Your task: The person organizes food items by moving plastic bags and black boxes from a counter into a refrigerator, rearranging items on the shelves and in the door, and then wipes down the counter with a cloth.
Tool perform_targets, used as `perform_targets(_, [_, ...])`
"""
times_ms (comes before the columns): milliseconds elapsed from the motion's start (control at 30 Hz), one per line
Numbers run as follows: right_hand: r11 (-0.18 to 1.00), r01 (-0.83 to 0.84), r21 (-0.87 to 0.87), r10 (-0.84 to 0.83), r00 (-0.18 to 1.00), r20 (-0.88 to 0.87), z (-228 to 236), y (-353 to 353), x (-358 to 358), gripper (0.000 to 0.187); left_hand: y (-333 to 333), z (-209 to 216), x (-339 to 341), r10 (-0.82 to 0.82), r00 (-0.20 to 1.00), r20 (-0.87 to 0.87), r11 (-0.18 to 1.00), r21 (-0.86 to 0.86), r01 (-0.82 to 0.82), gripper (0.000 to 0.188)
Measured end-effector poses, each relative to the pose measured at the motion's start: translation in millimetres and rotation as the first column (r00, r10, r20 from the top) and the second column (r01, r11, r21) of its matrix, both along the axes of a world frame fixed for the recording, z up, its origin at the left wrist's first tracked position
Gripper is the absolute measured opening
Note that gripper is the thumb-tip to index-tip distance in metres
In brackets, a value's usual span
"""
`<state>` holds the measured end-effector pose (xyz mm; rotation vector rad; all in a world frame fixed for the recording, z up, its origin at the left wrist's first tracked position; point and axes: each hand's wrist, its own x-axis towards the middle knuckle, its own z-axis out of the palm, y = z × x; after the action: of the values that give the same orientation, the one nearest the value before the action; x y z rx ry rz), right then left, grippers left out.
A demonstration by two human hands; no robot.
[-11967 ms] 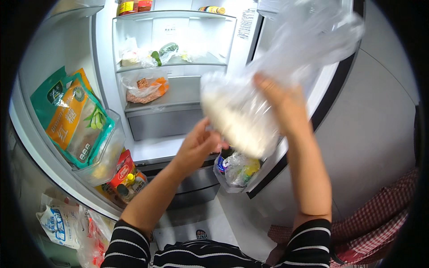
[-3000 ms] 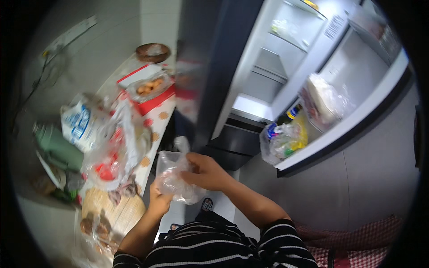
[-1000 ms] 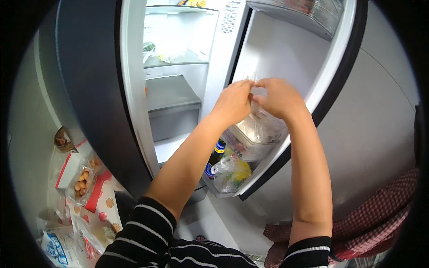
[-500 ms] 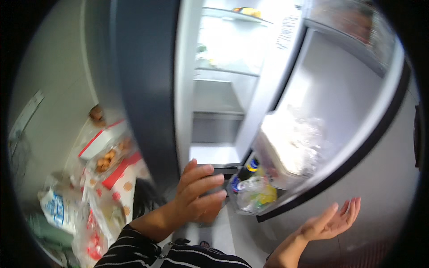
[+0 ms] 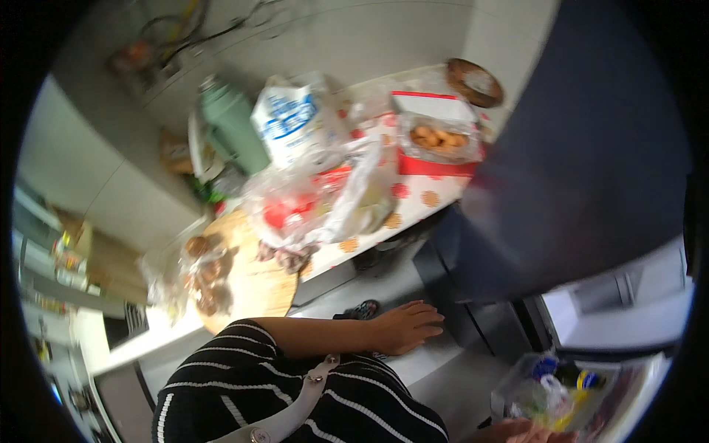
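My left hand (image 5: pixel 405 327) hangs open in front of me with its fingers stretched out and nothing in it. Its fingertips are close to the lower edge of the dark fridge door (image 5: pixel 576 148); I cannot tell whether they touch it. Only a sliver of my right hand (image 5: pixel 517 433) shows at the bottom edge, below the fridge door shelf (image 5: pixel 517 384), which holds bottles and a clear bag (image 5: pixel 550 391). Whether that hand holds anything is hidden.
To the left runs a counter with a patterned cloth (image 5: pixel 413 207). On it are clear bags with red food (image 5: pixel 310 207), a white bag with blue print (image 5: pixel 292 122), a green flask (image 5: pixel 233 129), a red-edged box of pastries (image 5: pixel 436 140), a brown dish (image 5: pixel 476 81) and a round wooden board (image 5: pixel 244 273).
My view has swung left from the open fridge to the counter. My left hand has dropped lower, and my right hand has slid down to the frame's bottom edge.
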<state>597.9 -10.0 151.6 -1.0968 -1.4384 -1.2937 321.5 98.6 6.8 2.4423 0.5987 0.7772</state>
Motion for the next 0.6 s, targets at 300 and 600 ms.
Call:
perform_targets(300, [0.779, 0.04, -0.626, -0.279, 0.916, -0.289, -43.1, 110.8, -112.0, 0.072, -27.2, -12.8, -124.6, 0.566, 0.823, -0.043, 0.821, -0.056, -0.567, 0.047])
perform_targets(600, [0.807, -0.218, -0.549, 0.145, 0.974, -0.173, -31.8, 137.3, -204.5, 0.068, -69.4, -19.1, -353.8, 0.939, -0.34, -0.047, -0.307, 0.33, -0.893, 0.064])
